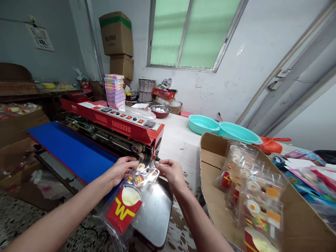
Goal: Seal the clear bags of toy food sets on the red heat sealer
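A clear plastic bag (124, 210) hangs between my hands, its top edge at the end of the red sealing machine (123, 127). Inside it are a red fries box with a yellow letter, a fried egg piece and other small food pieces. My left hand (122, 170) pinches the bag's upper left corner. At the upper right corner, my right hand (170, 172) grips the film between thumb and fingers. Below the bag, a metal plate (154, 213) shows. The machine's blue conveyor belt (73, 150) runs off to the left.
On the right, a cardboard box (211, 175) holds several filled bags (252, 196). Two turquoise basins (203, 123) stand behind it. Stacked small boxes (114, 92) rise behind the machine, and large cartons (117, 35) are piled by the wall.
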Tool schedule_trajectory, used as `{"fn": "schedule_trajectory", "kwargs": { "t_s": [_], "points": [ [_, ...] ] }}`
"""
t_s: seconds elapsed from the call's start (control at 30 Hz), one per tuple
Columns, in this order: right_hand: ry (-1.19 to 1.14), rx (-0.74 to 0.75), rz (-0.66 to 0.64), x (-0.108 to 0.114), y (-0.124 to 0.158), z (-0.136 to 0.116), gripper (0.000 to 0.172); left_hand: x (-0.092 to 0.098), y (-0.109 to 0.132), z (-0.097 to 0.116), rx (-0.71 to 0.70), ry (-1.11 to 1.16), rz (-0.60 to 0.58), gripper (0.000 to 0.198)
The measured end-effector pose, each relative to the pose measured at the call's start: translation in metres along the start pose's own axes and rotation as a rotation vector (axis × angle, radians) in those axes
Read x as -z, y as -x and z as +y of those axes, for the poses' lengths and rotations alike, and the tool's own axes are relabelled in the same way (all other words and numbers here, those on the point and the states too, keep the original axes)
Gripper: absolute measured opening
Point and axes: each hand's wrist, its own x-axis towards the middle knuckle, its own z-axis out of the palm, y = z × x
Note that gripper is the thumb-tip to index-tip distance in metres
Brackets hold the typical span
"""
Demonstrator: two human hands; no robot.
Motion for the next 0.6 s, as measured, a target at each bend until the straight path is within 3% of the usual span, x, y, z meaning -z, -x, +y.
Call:
{"fn": "schedule_trajectory", "kwargs": {
  "t_s": [0.2,0.33,0.5,0.6],
  "points": [
    [-0.106,-0.008,0.023,-0.019,-0.029,0.011,0.032,0.018,-0.012,0.001,-0.016,0.059,0.101,0.045],
    [-0.177,0.019,0.008,-0.020,-0.026,0.012,0.038,0.038,-0.016,0.008,-0.079,0.049,0.224,0.033],
    [-0.016,0.109,-0.032,0.015,0.023,0.001,0.041,0.072,-0.008,0.034,-0.152,-0.092,0.371,0.027],
    [0.180,0.259,0.020,0.059,0.062,-0.010,0.035,0.093,0.000,0.048,-0.300,-0.583,0.675,0.035]
  ]
}}
